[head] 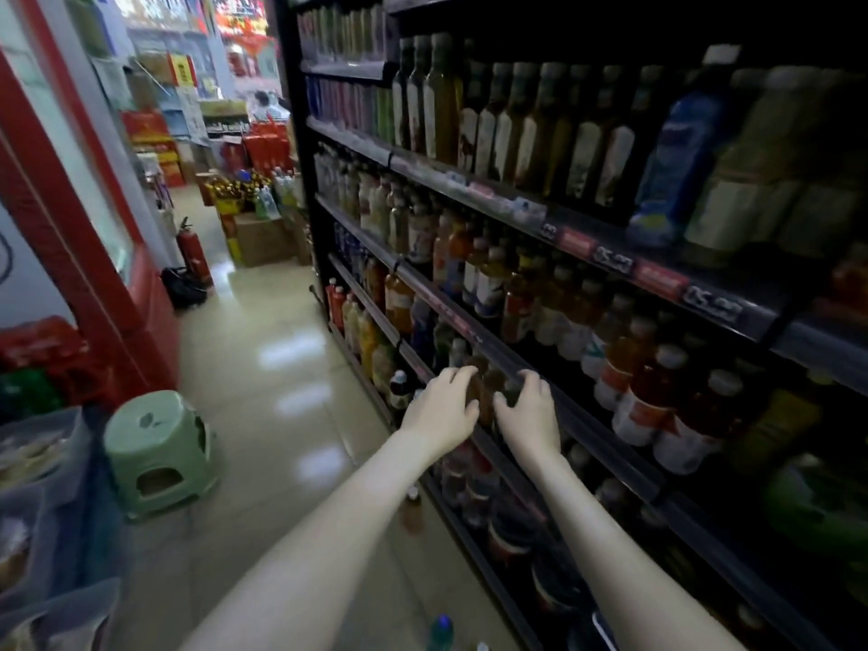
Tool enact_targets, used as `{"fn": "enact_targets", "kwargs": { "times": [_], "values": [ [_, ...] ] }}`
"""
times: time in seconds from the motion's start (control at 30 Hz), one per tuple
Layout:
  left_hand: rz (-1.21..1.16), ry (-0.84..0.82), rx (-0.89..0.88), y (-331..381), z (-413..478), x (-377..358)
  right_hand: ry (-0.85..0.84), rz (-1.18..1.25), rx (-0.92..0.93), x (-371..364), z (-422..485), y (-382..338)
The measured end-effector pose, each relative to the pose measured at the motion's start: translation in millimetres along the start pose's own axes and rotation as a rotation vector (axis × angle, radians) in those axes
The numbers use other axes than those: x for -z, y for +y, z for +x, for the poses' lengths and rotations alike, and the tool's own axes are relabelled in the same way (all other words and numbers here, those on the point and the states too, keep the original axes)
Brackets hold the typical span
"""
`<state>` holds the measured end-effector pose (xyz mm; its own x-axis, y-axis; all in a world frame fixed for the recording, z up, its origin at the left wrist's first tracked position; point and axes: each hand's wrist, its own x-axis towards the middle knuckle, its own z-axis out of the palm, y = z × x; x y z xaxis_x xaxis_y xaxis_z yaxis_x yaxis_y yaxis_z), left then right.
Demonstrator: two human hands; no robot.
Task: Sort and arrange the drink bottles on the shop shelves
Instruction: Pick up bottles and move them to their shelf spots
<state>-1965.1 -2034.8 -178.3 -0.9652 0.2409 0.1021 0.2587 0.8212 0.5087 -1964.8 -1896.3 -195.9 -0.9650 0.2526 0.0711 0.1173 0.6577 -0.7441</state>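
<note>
Both my arms reach into a lower tier of the dark shop shelf (516, 368). My left hand (441, 411) curls round a brown drink bottle (475, 385) from the left. My right hand (528, 415) curls round a neighbouring dark bottle (509, 392) from the right. The two bottles stand side by side between my hands, mostly hidden by my fingers. Amber bottles with white caps (657, 392) fill the shelf just right of my hands. One small bottle (413, 509) stands on the floor beneath my left forearm.
A green plastic stool (157, 453) stands on the tiled aisle floor at left. A red fire extinguisher (193, 253) and a black bag (183, 286) sit further down the aisle. Cartons of goods (260, 237) block the far end. A blue-capped bottle (441, 631) is at the bottom edge.
</note>
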Motion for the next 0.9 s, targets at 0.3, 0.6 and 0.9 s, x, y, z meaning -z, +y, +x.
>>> {"fn": "enact_targets", "kwargs": {
  "times": [0.3,0.6,0.9],
  "values": [
    [0.033,-0.126,-0.226,-103.2,180.2,29.5,0.154,0.15,-0.261,-79.2,156.8,-34.9],
    [0.075,-0.306,-0.381,-129.6,301.6,5.9,0.383,0.302,-0.435,-95.7,253.1,-25.9],
    [0.136,-0.319,-0.486,-168.6,380.3,11.5,0.467,0.204,-0.5,-115.4,312.6,-26.5]
  ]
}}
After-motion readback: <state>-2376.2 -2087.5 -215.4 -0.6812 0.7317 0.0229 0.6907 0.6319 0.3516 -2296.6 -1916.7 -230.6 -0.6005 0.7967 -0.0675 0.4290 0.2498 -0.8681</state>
